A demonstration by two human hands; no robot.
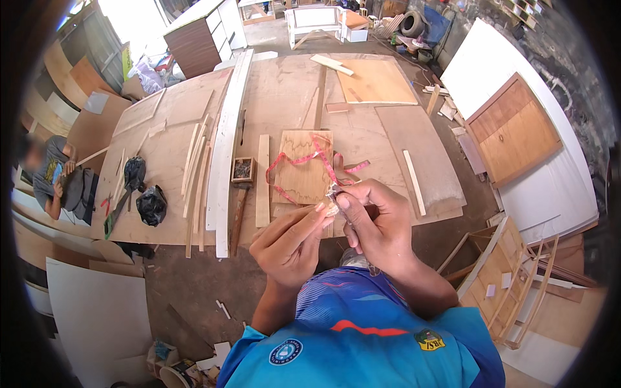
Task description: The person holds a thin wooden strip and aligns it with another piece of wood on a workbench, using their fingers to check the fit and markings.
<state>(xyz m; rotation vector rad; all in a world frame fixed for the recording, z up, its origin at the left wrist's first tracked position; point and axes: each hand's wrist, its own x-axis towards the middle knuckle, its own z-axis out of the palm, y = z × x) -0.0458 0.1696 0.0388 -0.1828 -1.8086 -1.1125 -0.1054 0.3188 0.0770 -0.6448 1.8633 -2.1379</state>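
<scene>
My left hand (291,242) pinches a small pale piece (332,209), too small to name, between thumb and fingertips. Close beside it, my right hand (378,223) is closed around a small dark object (335,192) with whitish bits on its end; most of it is hidden by the fingers. Beyond both hands a wooden board (303,172) lies on the plywood worktop, with a pink tape measure (276,186) looped loosely across it. To its left are a wood strip (262,180), a small box of nails or screws (242,169) and a hammer (239,213).
Long white boards (233,140) and thin wood strips (196,169) lie left on the plywood worktop (271,82). Black plastic bags (151,205) and red-handled pliers (106,206) are farther left. A person (58,169) sits at the left side. Wooden frames (514,276) stand at right.
</scene>
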